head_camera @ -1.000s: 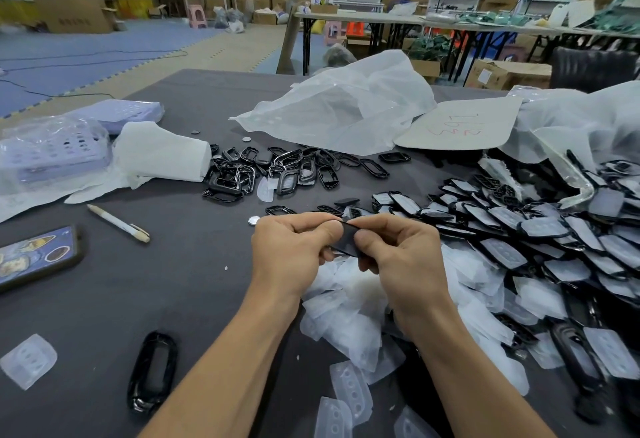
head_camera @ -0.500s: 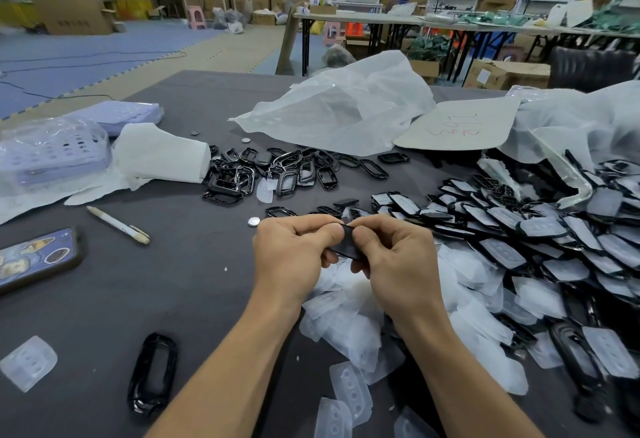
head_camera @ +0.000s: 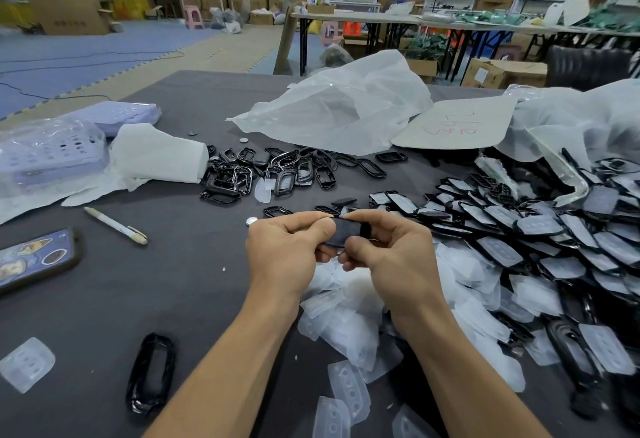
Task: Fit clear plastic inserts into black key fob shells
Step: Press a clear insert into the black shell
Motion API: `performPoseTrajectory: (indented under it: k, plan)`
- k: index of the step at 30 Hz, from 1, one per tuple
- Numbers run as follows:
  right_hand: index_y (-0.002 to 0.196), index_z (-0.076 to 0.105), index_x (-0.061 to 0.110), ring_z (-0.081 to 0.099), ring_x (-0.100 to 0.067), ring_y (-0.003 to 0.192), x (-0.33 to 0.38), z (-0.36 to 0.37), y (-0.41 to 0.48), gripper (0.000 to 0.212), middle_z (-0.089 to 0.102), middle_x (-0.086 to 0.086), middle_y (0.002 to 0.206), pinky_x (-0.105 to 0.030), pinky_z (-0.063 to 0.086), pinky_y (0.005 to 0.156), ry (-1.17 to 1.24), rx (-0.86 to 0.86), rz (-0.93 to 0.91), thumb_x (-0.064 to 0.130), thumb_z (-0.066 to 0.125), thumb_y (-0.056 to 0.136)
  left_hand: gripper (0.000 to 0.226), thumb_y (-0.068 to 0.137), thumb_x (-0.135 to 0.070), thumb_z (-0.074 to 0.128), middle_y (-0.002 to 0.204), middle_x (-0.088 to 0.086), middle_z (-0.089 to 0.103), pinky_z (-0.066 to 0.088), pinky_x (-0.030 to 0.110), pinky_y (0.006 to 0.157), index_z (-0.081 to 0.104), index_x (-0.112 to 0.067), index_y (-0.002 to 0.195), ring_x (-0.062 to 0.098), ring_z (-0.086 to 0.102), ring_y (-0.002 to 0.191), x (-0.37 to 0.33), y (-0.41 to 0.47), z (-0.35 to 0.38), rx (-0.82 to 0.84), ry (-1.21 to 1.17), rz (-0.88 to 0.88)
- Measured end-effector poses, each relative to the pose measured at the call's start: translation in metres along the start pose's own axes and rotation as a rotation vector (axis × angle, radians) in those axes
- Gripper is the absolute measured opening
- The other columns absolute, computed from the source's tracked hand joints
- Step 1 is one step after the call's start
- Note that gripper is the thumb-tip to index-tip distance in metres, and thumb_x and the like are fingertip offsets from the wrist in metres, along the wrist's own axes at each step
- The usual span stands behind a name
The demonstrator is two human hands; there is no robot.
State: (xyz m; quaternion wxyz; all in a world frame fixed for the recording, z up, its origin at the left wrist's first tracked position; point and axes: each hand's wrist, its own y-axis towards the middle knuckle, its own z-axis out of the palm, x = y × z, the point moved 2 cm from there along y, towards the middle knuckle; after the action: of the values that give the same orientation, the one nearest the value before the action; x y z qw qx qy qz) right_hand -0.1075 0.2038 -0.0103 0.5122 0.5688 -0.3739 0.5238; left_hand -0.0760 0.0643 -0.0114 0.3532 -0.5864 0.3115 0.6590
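My left hand (head_camera: pixel 289 250) and my right hand (head_camera: pixel 391 257) both pinch one black key fob shell (head_camera: pixel 348 231) above the grey table (head_camera: pixel 173 299). The shell sits between thumbs and fingertips, and whether it holds an insert is hidden. Loose clear plastic inserts (head_camera: pixel 346 326) lie heaped right under my hands. A pile of empty black shells (head_camera: pixel 270 171) lies further back. To the right spreads a big pile of shells with inserts in them (head_camera: pixel 540 229). One black shell (head_camera: pixel 152 372) and one clear insert (head_camera: pixel 26 363) lie alone at the near left.
A pen (head_camera: pixel 116 225) and a phone (head_camera: pixel 34 259) lie at the left. A white paper roll (head_camera: pixel 159 153) and lilac plastic trays (head_camera: pixel 52 150) stand at the far left. Crumpled clear bags (head_camera: pixel 339 108) and a cardboard sheet (head_camera: pixel 453 124) lie behind.
Both hands stay together on the shell; my fingers have shifted slightly on it, and more of its black face shows between the thumbs.
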Motion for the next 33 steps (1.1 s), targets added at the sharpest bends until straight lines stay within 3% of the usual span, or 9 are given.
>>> performPoseTrajectory:
  k: [8,14,20,24,27,33]
  plan:
    - [0.099,0.08,0.01,0.067,-0.025,0.057,0.002,-0.005,0.001,0.049,0.075,-0.019,0.077,-0.028,0.059,0.058,0.152,0.022,0.093,-0.023,0.046,0.083,0.015,0.083,-0.001,0.08,0.064,0.011,0.075,0.054,0.023,0.051,0.083,-0.014,0.077,0.016,0.063,0.048,0.002,0.0,0.003,0.003,-0.003,0.0]
    - [0.091,0.08,0.014,0.068,-0.024,0.053,0.003,-0.003,0.001,0.028,0.076,-0.014,0.074,-0.027,0.057,0.054,0.06,-0.022,0.038,-0.008,0.063,0.093,0.023,0.083,0.001,0.081,0.063,0.01,0.075,0.052,0.02,0.049,0.082,-0.018,0.07,0.015,0.063,0.046,0.0,-0.001,0.003,0.024,-0.005,0.002]
    - [0.081,0.078,0.018,0.063,-0.025,0.047,-0.001,-0.005,0.001,0.034,0.073,-0.015,0.067,-0.029,0.054,0.049,-0.019,-0.09,-0.011,-0.01,0.062,0.093,0.033,0.085,-0.001,0.079,0.064,0.006,0.076,0.053,0.021,0.051,0.083,-0.029,0.068,0.015,0.067,0.049,-0.002,-0.005,0.006,0.078,0.03,0.025]
    - [0.08,0.079,0.023,0.062,-0.024,0.048,0.0,-0.009,0.002,0.039,0.072,-0.013,0.065,-0.028,0.054,0.049,-0.027,-0.082,-0.003,-0.01,0.062,0.094,0.024,0.092,-0.009,0.073,0.075,0.009,0.079,0.056,0.022,0.056,0.085,-0.023,0.076,0.017,0.072,0.059,-0.004,-0.006,0.004,0.18,0.007,-0.021]
    - [0.077,0.079,0.02,0.062,-0.025,0.049,0.0,-0.011,0.003,0.038,0.072,-0.013,0.065,-0.028,0.053,0.049,-0.021,-0.09,0.008,-0.01,0.063,0.093,0.033,0.092,-0.001,0.068,0.073,0.01,0.078,0.057,0.023,0.056,0.085,-0.023,0.074,0.017,0.073,0.06,-0.006,-0.006,0.001,0.231,0.046,-0.018]
    - [0.086,0.079,0.017,0.066,-0.024,0.053,0.002,-0.011,0.0,0.026,0.073,-0.01,0.067,-0.032,0.055,0.052,-0.079,-0.086,0.012,-0.006,0.067,0.09,0.041,0.084,0.009,0.07,0.063,0.01,0.075,0.056,0.024,0.051,0.083,-0.024,0.065,0.018,0.071,0.052,-0.007,-0.005,0.001,0.141,0.056,-0.013]
